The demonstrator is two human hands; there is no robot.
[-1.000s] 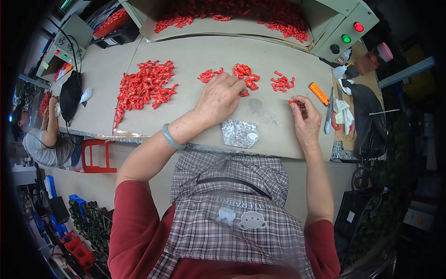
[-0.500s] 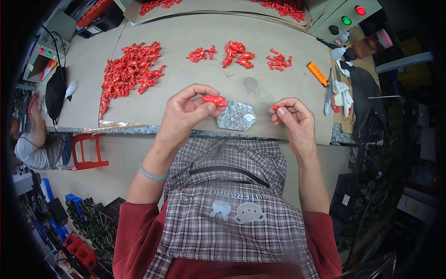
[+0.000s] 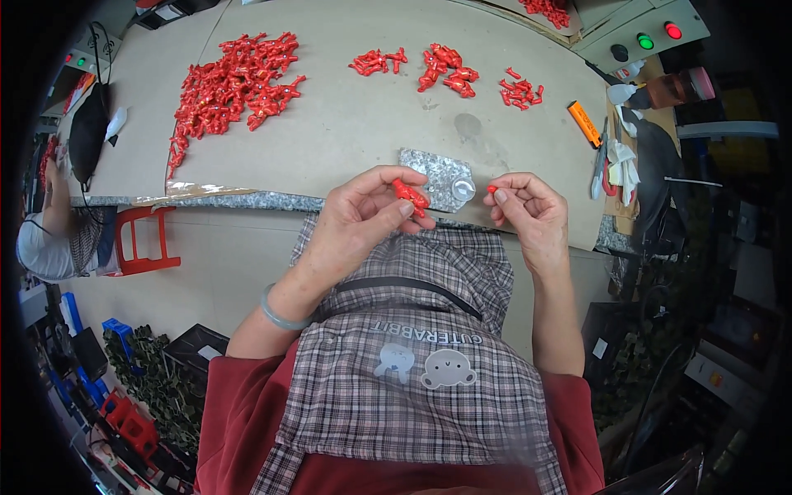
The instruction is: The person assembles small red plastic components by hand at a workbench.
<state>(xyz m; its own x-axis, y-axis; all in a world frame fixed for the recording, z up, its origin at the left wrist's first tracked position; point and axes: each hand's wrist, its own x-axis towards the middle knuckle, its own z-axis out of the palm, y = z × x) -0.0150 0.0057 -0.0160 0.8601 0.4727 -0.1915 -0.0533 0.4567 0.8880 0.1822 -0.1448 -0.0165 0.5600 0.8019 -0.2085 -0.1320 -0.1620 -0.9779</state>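
Between the thumb and fingers of my left hand (image 3: 360, 216) is a glossy red figurine piece (image 3: 410, 196) with small gold marks. My right hand (image 3: 532, 216) pinches a much smaller red part (image 3: 492, 189), mostly covered by the fingertips. The two hands are apart, with a speckled grey stone slab (image 3: 435, 169) lying behind and between them. On that slab rests a small round whitish dish (image 3: 463, 190). Farther back on the table sit three small groups of red parts: limb-like pieces (image 3: 377, 61), larger bodies (image 3: 446, 69) and thin pieces (image 3: 520, 89).
A big heap of red figurines (image 3: 235, 87) covers the left of the table (image 3: 330, 157). At right lie an orange box cutter (image 3: 585, 124), scissors (image 3: 601, 161) and crumpled tissue (image 3: 623, 165). Another person (image 3: 62, 227) sits at far left near a red stool (image 3: 144, 239).
My left hand has come lower and nearer to me, turning the figurine piece more upright. My right hand keeps its pinch on the small part. The whole view has shifted.
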